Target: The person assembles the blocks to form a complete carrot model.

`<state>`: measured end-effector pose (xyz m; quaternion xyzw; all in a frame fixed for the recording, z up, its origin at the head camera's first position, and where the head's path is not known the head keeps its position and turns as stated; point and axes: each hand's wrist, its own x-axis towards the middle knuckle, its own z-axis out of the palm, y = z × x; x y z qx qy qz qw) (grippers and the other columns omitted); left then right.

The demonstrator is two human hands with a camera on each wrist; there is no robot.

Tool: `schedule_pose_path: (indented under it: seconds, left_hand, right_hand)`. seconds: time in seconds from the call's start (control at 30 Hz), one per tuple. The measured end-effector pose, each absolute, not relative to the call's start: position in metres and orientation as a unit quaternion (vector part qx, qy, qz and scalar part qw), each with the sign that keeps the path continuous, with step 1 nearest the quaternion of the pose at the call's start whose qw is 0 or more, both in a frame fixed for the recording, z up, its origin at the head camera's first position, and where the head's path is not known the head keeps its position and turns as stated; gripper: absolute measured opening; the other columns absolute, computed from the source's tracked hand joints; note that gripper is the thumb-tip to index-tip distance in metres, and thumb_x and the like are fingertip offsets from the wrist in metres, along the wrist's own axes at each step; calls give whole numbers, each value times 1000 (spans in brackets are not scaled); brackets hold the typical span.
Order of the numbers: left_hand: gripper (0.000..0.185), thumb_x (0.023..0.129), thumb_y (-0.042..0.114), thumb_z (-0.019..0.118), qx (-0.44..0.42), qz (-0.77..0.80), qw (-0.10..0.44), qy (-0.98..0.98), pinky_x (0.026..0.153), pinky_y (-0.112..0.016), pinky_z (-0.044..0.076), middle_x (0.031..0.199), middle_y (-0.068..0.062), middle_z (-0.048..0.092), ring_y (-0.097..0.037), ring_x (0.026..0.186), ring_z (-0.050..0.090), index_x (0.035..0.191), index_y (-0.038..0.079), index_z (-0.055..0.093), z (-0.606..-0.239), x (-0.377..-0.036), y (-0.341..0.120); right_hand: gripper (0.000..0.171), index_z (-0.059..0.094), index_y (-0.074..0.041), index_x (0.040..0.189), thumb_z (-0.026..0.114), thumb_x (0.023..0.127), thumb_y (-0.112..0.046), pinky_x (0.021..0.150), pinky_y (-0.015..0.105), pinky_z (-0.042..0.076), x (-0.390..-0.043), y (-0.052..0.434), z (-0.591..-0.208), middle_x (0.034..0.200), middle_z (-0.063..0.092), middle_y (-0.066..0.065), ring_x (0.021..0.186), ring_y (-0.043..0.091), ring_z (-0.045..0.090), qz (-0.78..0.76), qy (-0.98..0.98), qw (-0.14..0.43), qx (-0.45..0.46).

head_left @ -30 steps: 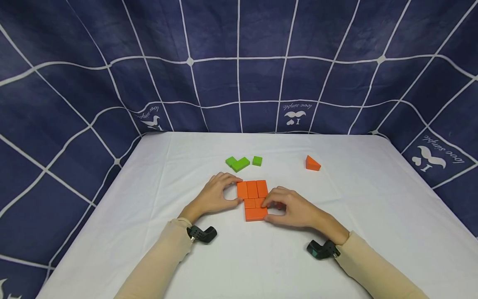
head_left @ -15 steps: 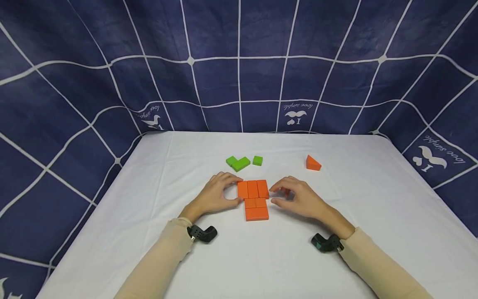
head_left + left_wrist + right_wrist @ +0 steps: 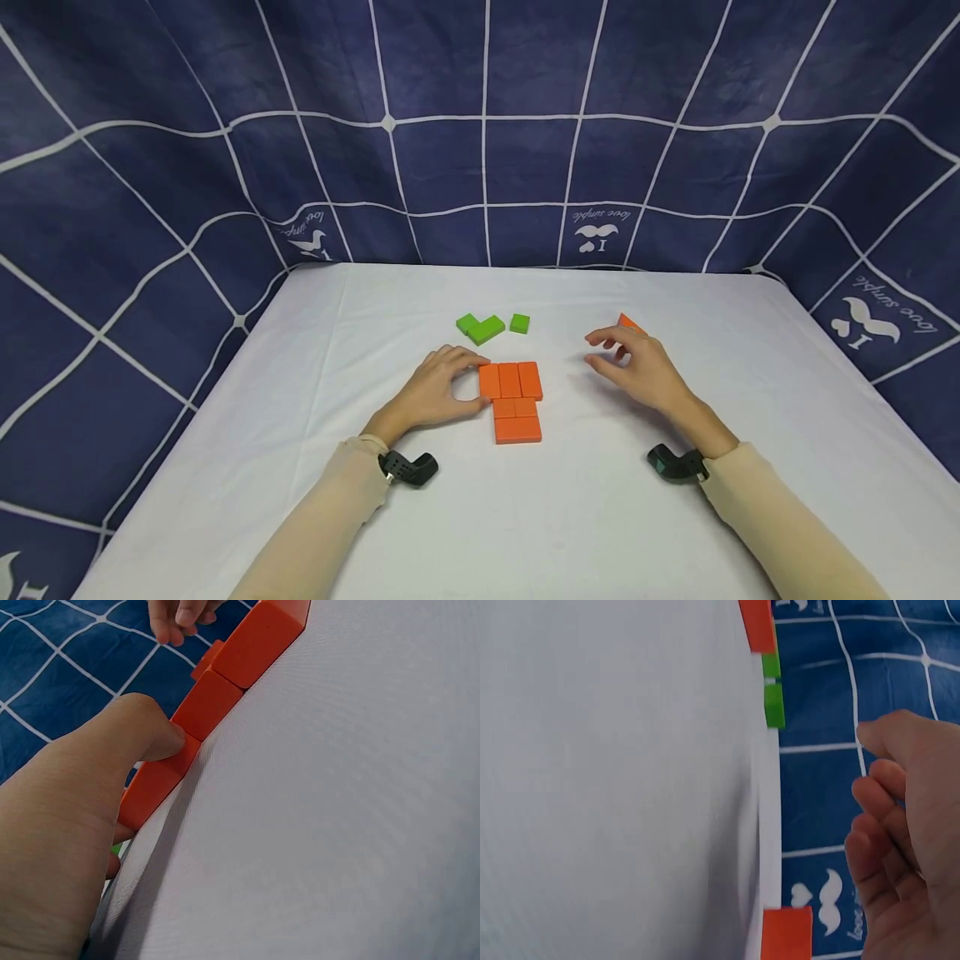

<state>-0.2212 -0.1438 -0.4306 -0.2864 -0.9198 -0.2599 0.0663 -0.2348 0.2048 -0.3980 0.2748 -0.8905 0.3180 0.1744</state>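
Flat orange blocks lie fitted together on the white table: a row of 3 upright ones, two small ones under it, and a wide orange block [image 3: 517,430] nearest the person. My left hand [image 3: 427,392] pinches the leftmost orange block [image 3: 489,381] of the row between thumb and forefinger; in the left wrist view the thumb [image 3: 161,739] presses its near end. My right hand [image 3: 637,367] hovers to the right with fingers loosely bent and nothing in them. Just beyond it, partly hidden by it, stands an orange triangular block [image 3: 630,322], also seen in the right wrist view.
Behind the orange group lie green blocks: an angled pair [image 3: 486,330] and a small green square block [image 3: 520,323]. A white cloth [image 3: 375,517] covers the table. A dark blue curtain [image 3: 525,158] with white lines hangs round the back and sides.
My right hand has let go of the orange group's right side and moved away right and back toward the triangular block. My left hand stays at the leftmost block.
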Motion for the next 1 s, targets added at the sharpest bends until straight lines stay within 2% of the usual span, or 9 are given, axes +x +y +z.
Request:
schedule_pose_path:
  seconds: [0.2, 0.47, 0.7, 1.0]
  left_hand:
    - [56, 77, 50, 70, -291, -258, 71, -919, 98, -39, 38, 124, 8, 58, -12, 115, 48, 127, 27, 61, -431, -222, -143]
    - [57, 76, 50, 70, -288, -254, 68, -921, 98, -38, 38, 124, 8, 58, -11, 115, 47, 127, 27, 61, -429, -223, -143]
    - [57, 76, 51, 69, -285, -254, 66, -922, 97, -37, 38, 124, 8, 57, -10, 115, 47, 127, 27, 60, -430, -222, -143]
    - [57, 76, 51, 69, -284, -255, 67, -922, 97, -37, 38, 124, 8, 58, -10, 114, 47, 127, 27, 61, -431, -221, -144]
  right_hand:
    - [30, 69, -8, 109, 76, 81, -17, 71, 34, 46, -244, 225, -397, 99, 70, 9, 84, 22, 57, 289, -909, 216, 210]
    - [30, 68, -3, 111, 72, 83, -14, 72, 33, 40, -253, 244, -402, 102, 68, 15, 88, 30, 57, 285, -916, 240, 146]
    - [32, 66, -1, 113, 68, 84, -14, 77, 40, 36, -258, 253, -406, 104, 67, 19, 91, 33, 57, 290, -926, 215, 106]
    - [25, 68, -1, 110, 64, 89, -15, 74, 41, 41, -260, 259, -413, 100, 67, 21, 85, 33, 59, 287, -934, 194, 84]
